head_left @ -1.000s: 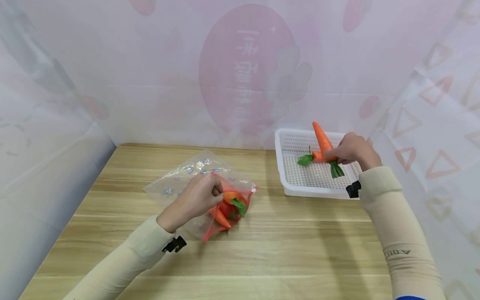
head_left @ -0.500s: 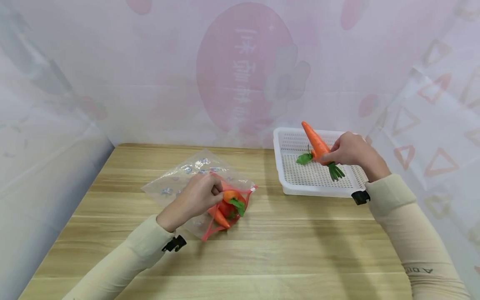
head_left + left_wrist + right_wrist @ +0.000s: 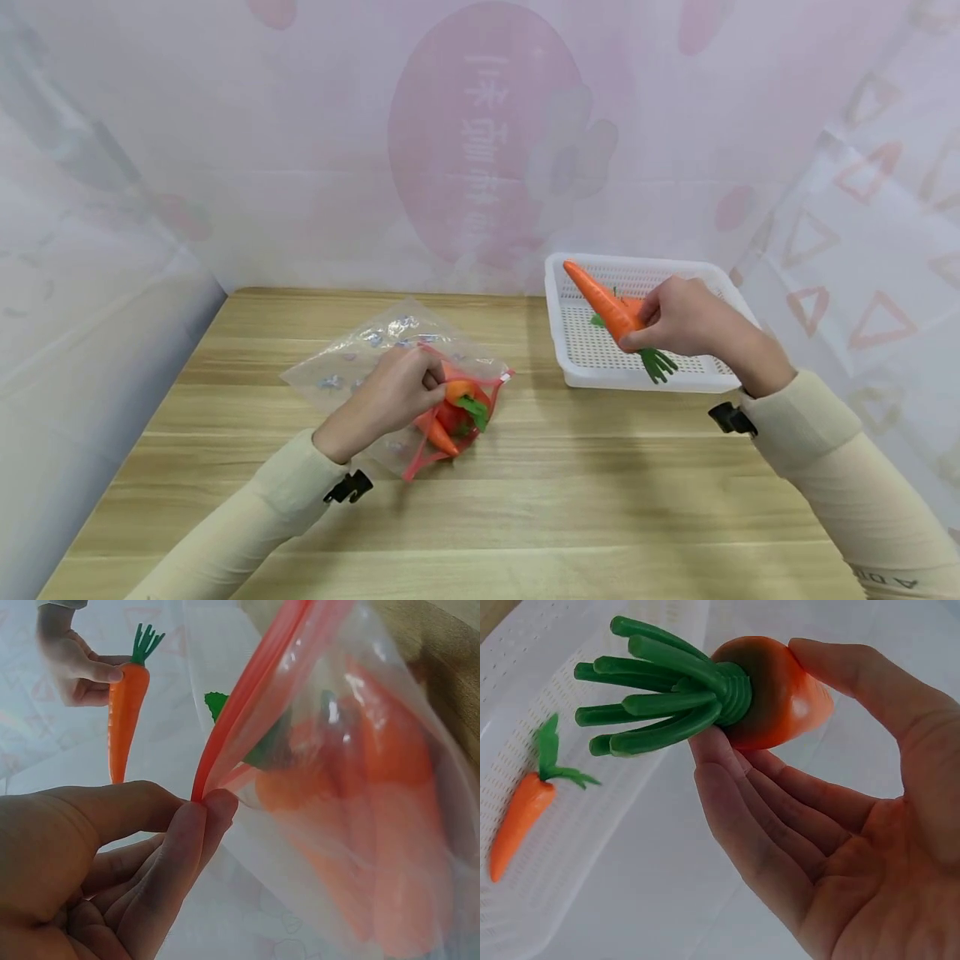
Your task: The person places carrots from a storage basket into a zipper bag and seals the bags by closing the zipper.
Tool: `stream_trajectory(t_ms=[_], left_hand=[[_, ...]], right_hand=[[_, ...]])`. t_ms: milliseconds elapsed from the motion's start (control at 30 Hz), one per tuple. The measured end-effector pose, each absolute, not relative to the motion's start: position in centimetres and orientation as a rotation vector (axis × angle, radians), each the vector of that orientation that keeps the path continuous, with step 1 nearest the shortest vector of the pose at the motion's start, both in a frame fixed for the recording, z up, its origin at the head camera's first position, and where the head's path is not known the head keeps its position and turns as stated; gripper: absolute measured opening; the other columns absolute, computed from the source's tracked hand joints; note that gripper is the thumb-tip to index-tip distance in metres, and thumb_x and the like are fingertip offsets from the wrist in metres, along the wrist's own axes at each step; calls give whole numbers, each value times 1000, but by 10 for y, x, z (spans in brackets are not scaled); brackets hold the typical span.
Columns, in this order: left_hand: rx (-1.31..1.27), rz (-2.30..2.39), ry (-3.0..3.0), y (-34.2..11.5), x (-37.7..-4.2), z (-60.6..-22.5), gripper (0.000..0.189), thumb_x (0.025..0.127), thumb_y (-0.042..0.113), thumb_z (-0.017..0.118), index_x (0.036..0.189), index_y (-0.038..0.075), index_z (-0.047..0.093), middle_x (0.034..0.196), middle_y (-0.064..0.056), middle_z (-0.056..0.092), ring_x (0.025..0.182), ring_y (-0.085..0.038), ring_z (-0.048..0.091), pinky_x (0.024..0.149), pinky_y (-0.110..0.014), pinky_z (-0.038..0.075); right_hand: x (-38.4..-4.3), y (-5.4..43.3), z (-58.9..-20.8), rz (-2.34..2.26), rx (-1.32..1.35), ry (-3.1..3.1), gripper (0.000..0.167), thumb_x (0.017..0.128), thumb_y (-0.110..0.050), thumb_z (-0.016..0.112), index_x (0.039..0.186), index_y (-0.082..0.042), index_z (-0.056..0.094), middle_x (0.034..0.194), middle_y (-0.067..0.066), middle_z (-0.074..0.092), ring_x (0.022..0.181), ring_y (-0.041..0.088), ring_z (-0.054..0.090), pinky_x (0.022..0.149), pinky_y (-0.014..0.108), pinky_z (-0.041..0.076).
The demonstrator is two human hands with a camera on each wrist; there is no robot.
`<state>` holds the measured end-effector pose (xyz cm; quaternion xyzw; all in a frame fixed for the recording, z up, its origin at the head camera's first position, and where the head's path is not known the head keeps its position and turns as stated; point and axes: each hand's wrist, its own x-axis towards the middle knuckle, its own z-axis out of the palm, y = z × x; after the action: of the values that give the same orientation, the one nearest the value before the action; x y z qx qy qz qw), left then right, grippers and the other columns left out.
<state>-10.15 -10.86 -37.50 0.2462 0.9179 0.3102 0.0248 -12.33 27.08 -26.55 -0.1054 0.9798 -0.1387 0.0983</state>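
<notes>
My right hand (image 3: 686,321) pinches a large orange carrot (image 3: 606,310) near its green stem end, holding it above the front of a white basket (image 3: 637,380). In the right wrist view the carrot's green stalks (image 3: 667,690) point away from the palm. A smaller carrot (image 3: 521,817) with green leaves lies in the basket. My left hand (image 3: 393,396) pinches the red zip edge (image 3: 225,735) of a clear plastic zip bag (image 3: 352,354) between thumb and fingers. Inside the bag are several orange and red vegetables, among them a carrot (image 3: 441,437) at the bag's mouth.
A wood-grain table (image 3: 525,508) carries the bag on the left and the basket at the back right. Pale printed curtains (image 3: 322,183) rise behind the table and on both sides. A black clip (image 3: 733,418) hangs at the right cuff.
My right hand has moved the large carrot left and toward the front of the basket, tilting its tip further left. My left hand keeps its grip on the bag edge.
</notes>
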Motion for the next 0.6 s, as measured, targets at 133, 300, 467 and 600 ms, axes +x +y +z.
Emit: stream_trajectory(t_ms=[133, 300, 467, 600], left_hand=[[777, 968, 2843, -109, -102, -375, 12, 86, -4, 69, 85, 4, 78, 85, -5, 78, 74, -10, 71, 70, -28, 63], [786, 957, 2853, -109, -102, -375, 12, 85, -5, 69, 84, 3, 78, 85, -5, 77, 74, -11, 71, 70, -28, 62], [772, 951, 2839, -110, -103, -373, 12, 86, -4, 69, 87, 2, 79, 86, -5, 78, 76, -11, 72, 70, -28, 63], [750, 958, 2824, -111, -103, -371, 11, 87, -4, 69, 89, 2, 78, 87, -6, 78, 76, -11, 72, 70, -29, 63]], right_hand=[[-113, 259, -262, -432, -376, 2885, 24, 80, -31, 85, 83, -9, 78, 73, -1, 73, 65, 16, 59, 59, 30, 47], [-101, 245, -260, -424, -447, 2869, 25, 80, -31, 86, 85, -8, 78, 74, 0, 74, 66, 14, 61, 62, 29, 50], [-90, 230, -264, -435, -545, 2812, 23, 81, -28, 86, 87, -7, 77, 73, -2, 72, 62, 11, 59, 61, 28, 50], [-82, 216, -271, -443, -603, 2759, 19, 81, -25, 85, 85, -8, 76, 71, -3, 70, 59, 9, 58, 58, 26, 50]])
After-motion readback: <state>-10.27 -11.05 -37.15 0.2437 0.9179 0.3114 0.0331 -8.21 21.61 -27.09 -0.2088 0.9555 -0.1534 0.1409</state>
